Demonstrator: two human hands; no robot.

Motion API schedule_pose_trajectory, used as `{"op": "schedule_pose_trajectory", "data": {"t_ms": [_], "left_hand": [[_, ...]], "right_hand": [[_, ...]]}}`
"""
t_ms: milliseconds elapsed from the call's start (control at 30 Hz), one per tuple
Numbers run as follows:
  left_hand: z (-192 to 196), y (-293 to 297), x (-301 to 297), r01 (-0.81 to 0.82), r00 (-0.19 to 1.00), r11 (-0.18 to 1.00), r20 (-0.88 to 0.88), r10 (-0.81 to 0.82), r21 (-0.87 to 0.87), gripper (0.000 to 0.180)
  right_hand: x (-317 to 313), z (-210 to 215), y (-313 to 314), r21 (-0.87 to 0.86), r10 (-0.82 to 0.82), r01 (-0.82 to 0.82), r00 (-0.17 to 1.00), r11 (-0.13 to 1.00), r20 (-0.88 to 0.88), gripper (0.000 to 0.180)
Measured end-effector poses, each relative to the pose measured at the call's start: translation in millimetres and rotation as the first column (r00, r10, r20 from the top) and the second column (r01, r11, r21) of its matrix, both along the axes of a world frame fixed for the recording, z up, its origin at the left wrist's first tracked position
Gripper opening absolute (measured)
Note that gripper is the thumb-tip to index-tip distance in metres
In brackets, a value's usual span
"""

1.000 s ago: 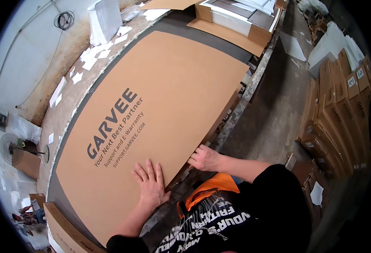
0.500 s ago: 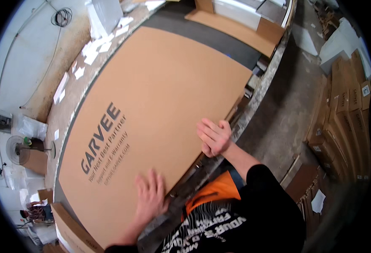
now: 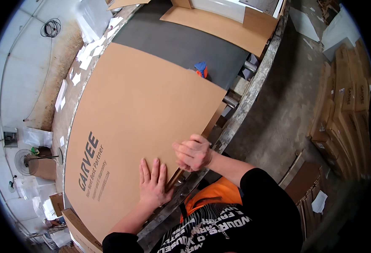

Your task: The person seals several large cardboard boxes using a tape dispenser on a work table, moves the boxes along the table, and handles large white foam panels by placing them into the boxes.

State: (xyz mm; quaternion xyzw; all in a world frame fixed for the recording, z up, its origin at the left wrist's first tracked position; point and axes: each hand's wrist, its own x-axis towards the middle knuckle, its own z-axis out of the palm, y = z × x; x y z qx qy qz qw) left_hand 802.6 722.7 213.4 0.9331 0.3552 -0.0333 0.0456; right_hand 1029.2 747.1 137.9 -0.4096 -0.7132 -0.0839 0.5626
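Observation:
A large flat brown cardboard box (image 3: 139, 101) with dark printing lies on a dark conveyor belt (image 3: 175, 40). My left hand (image 3: 154, 183) rests flat on its top near the near edge, fingers stretched and a little apart. Beside it on the right, my right hand (image 3: 192, 152) is curled into a fist at the box's right edge. Whatever its fingers hold, if anything, is hidden. A small blue and orange object (image 3: 201, 68) shows on the belt just past the box's far edge; its kind is unclear.
An open carton (image 3: 219, 27) with white lining stands farther along the belt. Metal rollers (image 3: 230, 101) and a worn rail (image 3: 253, 90) run along the right. Stacked brown cartons (image 3: 341, 114) stand right, a fan (image 3: 25, 162) left. Another carton (image 3: 82, 232) sits at lower left.
The box has slid toward the lower left, baring more belt and the blue and orange object. My right hand has come left and nearer, closer to my left hand, its fingers more tightly curled.

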Motion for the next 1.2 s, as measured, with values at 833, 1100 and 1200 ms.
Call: {"op": "schedule_pose_trajectory", "data": {"t_ms": [833,1100,1200], "left_hand": [[-1.2,-15.5,-8.6,-0.124,0.991,0.991,0.040,0.126,-0.052,0.089],[-12.4,-64.1,-83.8,-0.045,0.994,0.999,0.096,0.046,-0.019,0.101],[9.2,-87.6,-88.8,-0.013,0.986,1.000,0.167,0.013,0.000,0.107]], "right_hand": [[84.0,-31.5,149.8,-0.988,-0.685,-0.157,0.719,0.002,-0.116,0.078],[163.8,-76.8,54.0,-0.596,-0.609,-0.496,0.160,0.631,-0.777,0.033],[231.0,-32.3,-66.0,-0.392,-0.544,-0.550,-0.137,0.737,-0.828,0.043]]}}
